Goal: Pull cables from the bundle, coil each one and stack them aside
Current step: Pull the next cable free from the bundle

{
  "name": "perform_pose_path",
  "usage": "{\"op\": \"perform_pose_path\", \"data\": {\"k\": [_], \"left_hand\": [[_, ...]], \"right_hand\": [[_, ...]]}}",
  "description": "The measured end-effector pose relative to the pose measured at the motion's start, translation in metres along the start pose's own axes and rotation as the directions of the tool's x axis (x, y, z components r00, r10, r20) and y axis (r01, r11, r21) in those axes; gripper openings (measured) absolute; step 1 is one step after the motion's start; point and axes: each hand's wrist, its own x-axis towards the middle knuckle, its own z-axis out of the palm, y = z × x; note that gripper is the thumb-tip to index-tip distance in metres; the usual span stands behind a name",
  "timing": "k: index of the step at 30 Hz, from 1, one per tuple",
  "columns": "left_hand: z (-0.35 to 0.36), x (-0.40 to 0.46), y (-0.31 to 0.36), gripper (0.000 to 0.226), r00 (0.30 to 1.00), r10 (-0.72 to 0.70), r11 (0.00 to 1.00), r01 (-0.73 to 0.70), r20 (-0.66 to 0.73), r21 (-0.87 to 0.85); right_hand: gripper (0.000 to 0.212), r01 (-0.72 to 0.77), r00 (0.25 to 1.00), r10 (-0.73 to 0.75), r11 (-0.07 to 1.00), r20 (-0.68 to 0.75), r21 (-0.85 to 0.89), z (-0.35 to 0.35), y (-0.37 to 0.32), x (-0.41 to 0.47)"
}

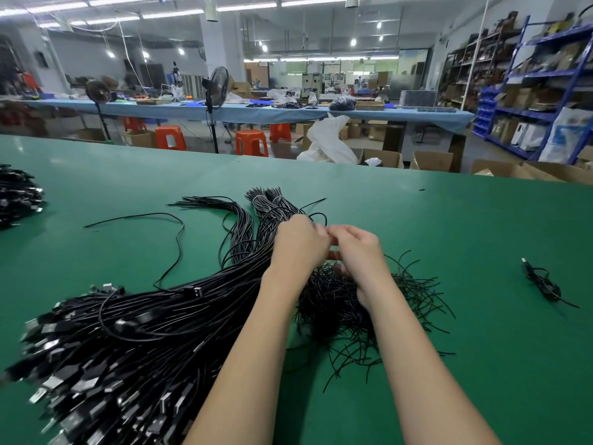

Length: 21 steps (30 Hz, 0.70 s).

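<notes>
- Green matting covers the long worktable [449, 236] I am looking down on; beyond its far edge I see a workshop floor with orange plastic stools [252, 142], cardboard boxes and blue metal shelving [526, 91].
- At the far left edge sits a pile of coiled black cables [17, 194], well apart from everything else.
- One loose black cable [175, 239] snakes across the mat just left of the main heap.
- Next comes the big bundle of black cables with metal USB plugs [128, 332] — plugs fanned out at the lower left, the thin tail ends reaching up toward the table's middle, some tied with pale bands.
- My left hand [300, 242] has its fingers curled over the bundle's upper end; it seems to be pinching a thin strand, though blur hides exactly what.
- My right hand [359, 248] meets it fingertip to fingertip, fingers bent in a pinch as well — I cannot tell on what.
- Under both wrists lies a tangle of short black wire ties [414, 290].
- Far right, a single coiled black cable [542, 282] rests alone on the mat.
</notes>
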Motion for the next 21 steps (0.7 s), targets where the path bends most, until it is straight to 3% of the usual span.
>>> {"op": "perform_pose_path", "data": {"k": [4, 9, 12, 15, 18, 21], "left_hand": [[0.002, -0.003, 0.009, 0.031, 0.997, 0.002, 0.998, 0.003, 0.075, -0.062], [0.006, -0.012, 0.017, 0.033, 0.947, 0.065, 0.994, -0.087, 0.313, 0.059], [0.01, -0.017, 0.022, 0.039, 0.837, 0.117, 0.954, -0.243, 0.535, 0.173], [0.006, -0.018, 0.021, 0.036, 0.688, 0.113, 0.898, -0.38, 0.717, 0.223], [-0.006, -0.017, 0.019, 0.04, 0.63, 0.16, 0.921, -0.372, 0.76, 0.114], [-0.026, -0.012, 0.005, 0.028, 0.585, 0.214, 0.96, -0.275, 0.782, -0.057]], "right_hand": [[0.01, -0.126, 0.992, 0.125, 0.988, -0.012, -0.089, -0.003, -0.018, 0.028], [0.012, -0.078, 0.983, 0.146, 0.883, 0.114, -0.463, -0.009, -0.033, 0.048], [0.024, -0.024, 0.94, 0.242, 0.75, 0.24, -0.661, 0.0, -0.046, 0.053], [0.018, 0.037, 0.902, 0.307, 0.644, 0.302, -0.764, 0.012, -0.05, 0.054], [0.017, 0.125, 0.942, 0.207, 0.509, 0.263, -0.851, 0.023, -0.041, 0.053], [0.014, 0.078, 0.979, 0.114, 0.557, 0.168, -0.827, 0.021, -0.032, 0.052]]}}
